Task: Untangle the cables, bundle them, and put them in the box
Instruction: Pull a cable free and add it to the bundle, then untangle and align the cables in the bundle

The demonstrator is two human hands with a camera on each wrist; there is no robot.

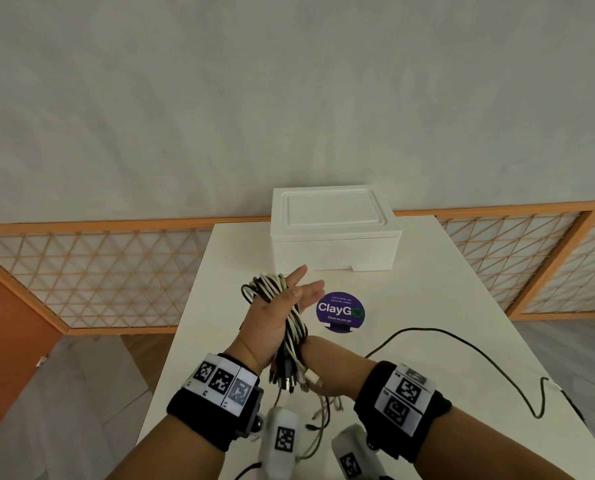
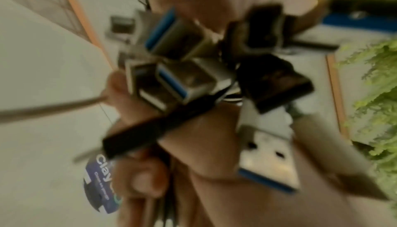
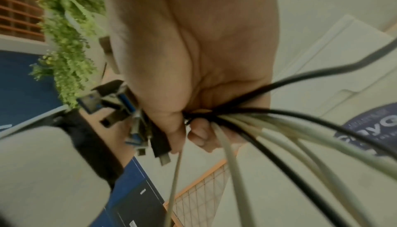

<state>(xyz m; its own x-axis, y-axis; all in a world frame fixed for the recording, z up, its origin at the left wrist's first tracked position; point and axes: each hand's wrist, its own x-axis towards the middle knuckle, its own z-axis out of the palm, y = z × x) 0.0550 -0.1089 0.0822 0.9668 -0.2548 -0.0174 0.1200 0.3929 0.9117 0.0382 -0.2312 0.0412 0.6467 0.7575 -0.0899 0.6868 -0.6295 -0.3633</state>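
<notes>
A coil of black and white cables (image 1: 296, 327) is looped around my left hand (image 1: 272, 313), whose fingers point straight toward the box. Its USB plugs (image 1: 289, 379) hang toward me and fill the blurred left wrist view (image 2: 171, 35). In the head view my right hand is hidden behind the coil; only its forearm (image 1: 334, 358) shows. In the right wrist view my right hand (image 3: 193, 61) curls its fingers round the gathered cables (image 3: 236, 145), with plugs (image 3: 120, 111) beside it. The white box (image 1: 334, 244) stands beyond, lid on.
A loose black cable (image 1: 438, 332) snakes over the white table (image 1: 427, 289) to its right edge. Thin loose ends (image 1: 323, 417) hang below the hands. A round purple sticker (image 1: 340, 310) lies before the box. Orange lattice screens (image 1: 98, 271) flank the table.
</notes>
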